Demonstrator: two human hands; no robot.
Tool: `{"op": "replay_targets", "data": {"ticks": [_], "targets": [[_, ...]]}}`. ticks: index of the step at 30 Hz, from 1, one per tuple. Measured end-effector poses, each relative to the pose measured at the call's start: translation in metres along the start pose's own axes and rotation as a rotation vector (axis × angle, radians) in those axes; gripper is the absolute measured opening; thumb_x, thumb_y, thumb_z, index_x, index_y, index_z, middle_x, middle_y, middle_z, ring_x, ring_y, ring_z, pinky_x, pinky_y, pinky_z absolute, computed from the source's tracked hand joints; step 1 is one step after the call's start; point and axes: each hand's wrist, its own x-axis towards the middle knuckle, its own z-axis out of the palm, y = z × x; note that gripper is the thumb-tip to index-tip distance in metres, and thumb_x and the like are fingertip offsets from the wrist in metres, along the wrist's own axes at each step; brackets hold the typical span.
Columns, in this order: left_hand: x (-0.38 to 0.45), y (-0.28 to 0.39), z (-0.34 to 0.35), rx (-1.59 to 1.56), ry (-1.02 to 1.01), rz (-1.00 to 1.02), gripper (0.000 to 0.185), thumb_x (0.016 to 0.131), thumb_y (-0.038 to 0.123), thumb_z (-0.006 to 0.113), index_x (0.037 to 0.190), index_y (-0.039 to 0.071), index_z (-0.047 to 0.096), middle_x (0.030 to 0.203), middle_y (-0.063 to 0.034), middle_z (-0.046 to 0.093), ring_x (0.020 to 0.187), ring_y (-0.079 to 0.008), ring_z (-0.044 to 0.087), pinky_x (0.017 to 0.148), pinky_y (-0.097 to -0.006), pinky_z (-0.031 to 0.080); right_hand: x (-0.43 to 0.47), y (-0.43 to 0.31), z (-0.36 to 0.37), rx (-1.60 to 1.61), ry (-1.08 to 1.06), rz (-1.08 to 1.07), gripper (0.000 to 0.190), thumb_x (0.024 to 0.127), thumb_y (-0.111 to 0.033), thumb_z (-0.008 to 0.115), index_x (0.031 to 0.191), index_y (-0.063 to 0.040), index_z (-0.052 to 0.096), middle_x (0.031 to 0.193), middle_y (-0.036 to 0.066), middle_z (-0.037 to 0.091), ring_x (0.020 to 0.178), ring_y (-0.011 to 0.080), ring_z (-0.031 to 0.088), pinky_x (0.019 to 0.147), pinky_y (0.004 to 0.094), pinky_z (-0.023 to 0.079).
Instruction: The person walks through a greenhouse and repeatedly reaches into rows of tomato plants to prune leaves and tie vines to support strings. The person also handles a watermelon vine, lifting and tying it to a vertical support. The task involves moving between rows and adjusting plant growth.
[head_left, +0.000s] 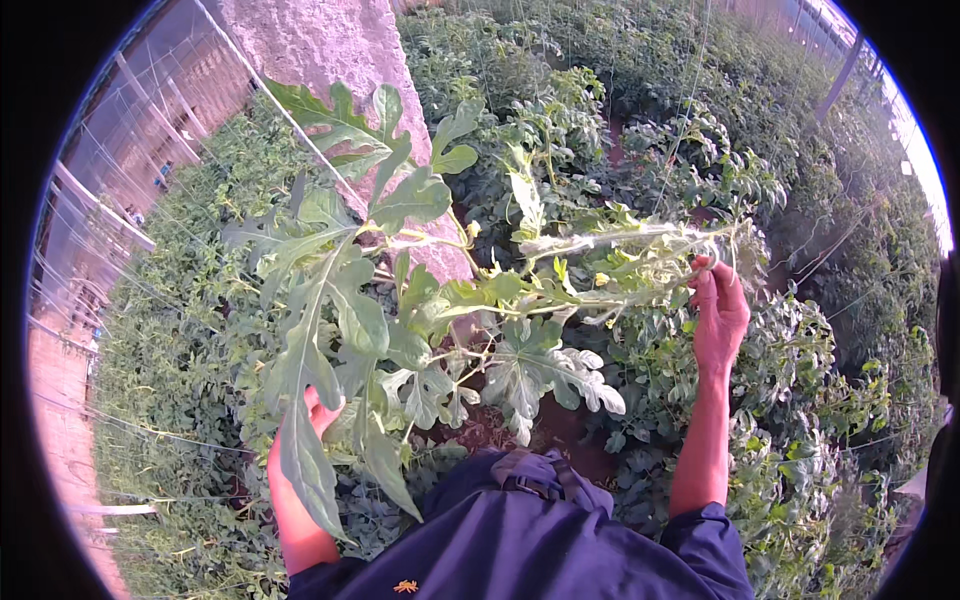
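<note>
A watermelon vine (480, 309) with deeply lobed leaves stretches across the middle of the view. Pinched between the thumb and fingers of my right hand (721, 307) is the vine's thin, hairy tip (694, 244). My left hand (322, 412) is mostly hidden behind a large leaf (300, 360), so what its fingers hold does not show. Small yellow flowers (472, 229) sit along the vine. A white string (281, 112) slants down from the upper left to the vine's leafy left part.
A rough concrete pillar (337, 45) rises just ahead, behind the leaves. Dense rows of leafy plants (540, 112) surround me, with thin support strings (686, 112) hanging among them. A wall and slanted poles (105, 210) stand at the far left.
</note>
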Motion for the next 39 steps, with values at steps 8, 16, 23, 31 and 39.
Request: {"op": "replay_targets", "data": {"ticks": [8,16,23,31,39], "targets": [[0.027,0.118,-0.049,-0.232,0.101,0.535,0.032,0.095,0.024,0.061,0.117,0.0,0.063,0.107,-0.0084,0.068,0.097,-0.0147,0.064,0.09,-0.0296,0.048,0.089,-0.18,-0.023,-0.326,0.12,-0.313,0.03,0.099,-0.025,0.062,0.123,-0.007,0.067,0.096,-0.002,0.068,0.077,0.006,0.054,0.068,0.0223,0.045],[0.045,0.201,-0.113,-0.21,0.202,0.883,0.033,0.099,0.025,0.056,0.121,0.002,0.061,0.114,-0.0071,0.067,0.099,-0.0129,0.063,0.085,-0.0287,0.047,0.157,-0.324,0.025,-0.401,0.017,-0.63,0.031,0.099,-0.025,0.059,0.12,-0.006,0.068,0.099,0.003,0.071,0.083,0.0102,0.062,0.074,0.0266,0.05],[0.056,0.263,-0.121,-0.044,0.083,0.928,0.046,0.097,0.036,0.06,0.128,0.002,0.058,0.119,-0.0083,0.066,0.103,-0.0146,0.064,0.089,-0.0294,0.048,0.177,-0.401,0.092,-0.022,-0.143,-0.842,0.036,0.092,-0.034,0.062,0.113,-0.005,0.068,0.093,0.004,0.064,0.08,0.0102,0.056,0.069,0.026,0.047],[0.09,0.278,-0.105,-0.119,0.075,0.91,0.043,0.098,0.029,0.061,0.13,0.001,0.054,0.119,-0.0109,0.066,0.094,-0.0144,0.066,0.082,-0.0291,0.049,0.175,-0.442,0.151,0.145,-0.101,-0.853,0.033,0.095,-0.027,0.057,0.113,0.0,0.067,0.093,0.005,0.065,0.074,0.0092,0.056,0.065,0.0241,0.047],[0.089,0.299,-0.112,-0.277,0.238,1.107,0.038,0.098,0.022,0.061,0.129,0.0,0.053,0.114,-0.0095,0.066,0.088,-0.0126,0.066,0.078,-0.0264,0.049,0.15,-0.513,0.184,0.356,-0.51,-1.006,0.031,0.098,-0.025,0.056,0.111,0.001,0.065,0.091,0.004,0.062,0.077,0.0109,0.056,0.07,0.0272,0.048]]}}
